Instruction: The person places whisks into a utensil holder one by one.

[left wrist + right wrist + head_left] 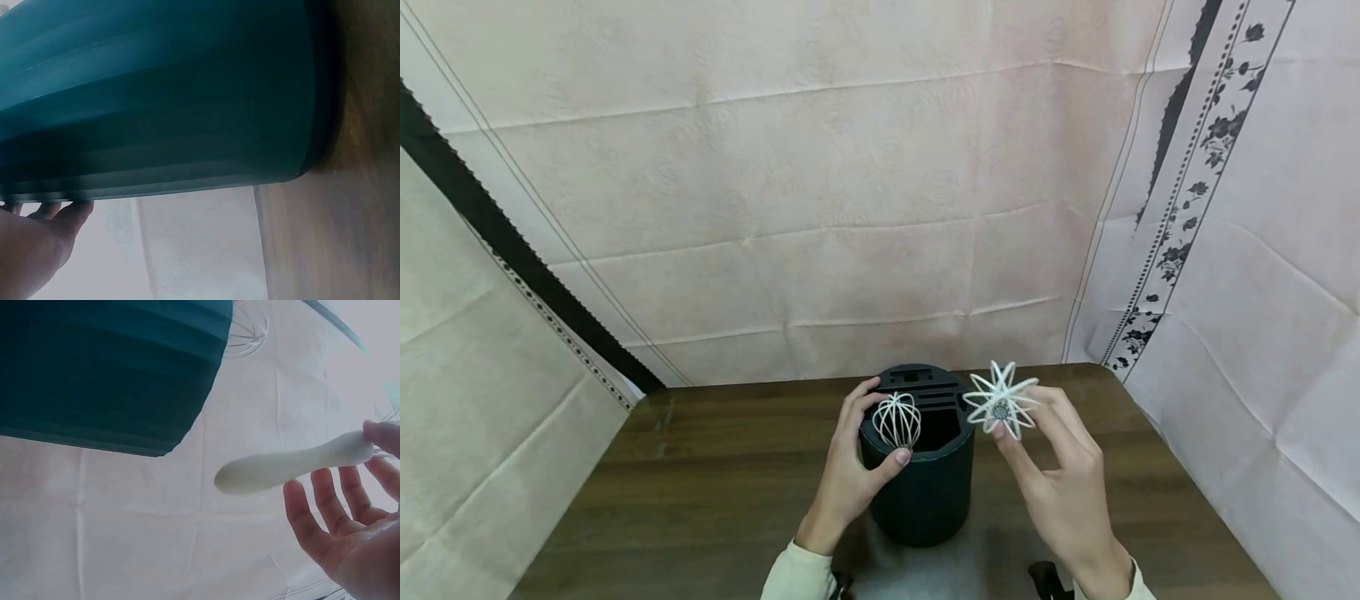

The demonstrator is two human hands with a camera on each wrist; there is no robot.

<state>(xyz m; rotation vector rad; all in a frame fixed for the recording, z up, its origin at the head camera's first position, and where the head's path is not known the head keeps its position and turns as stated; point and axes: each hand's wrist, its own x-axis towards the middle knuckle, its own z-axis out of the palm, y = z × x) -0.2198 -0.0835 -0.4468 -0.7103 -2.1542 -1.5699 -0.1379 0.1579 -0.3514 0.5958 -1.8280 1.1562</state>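
Note:
A dark green utensil holder [921,492] with a slotted top stands upright on the table. My left hand [857,467] grips its upper left side, fingers at the back and thumb at the front rim. The wire head of one whisk [897,421] sticks up from the holder beside that thumb; its handle is hidden. Right of the holder, my right hand [1063,467] pinches a second whisk [1000,402] near where wires and handle meet. In the right wrist view, this whisk's whitish handle [281,469] points toward the holder's side, apart from it.
The brown wooden table [730,483] reaches back to a pale cloth [820,208] hanging behind it. More cloth hangs at both sides, with a dark floral band [1180,242] at the right. Dark straps [1048,579] show near both wrists.

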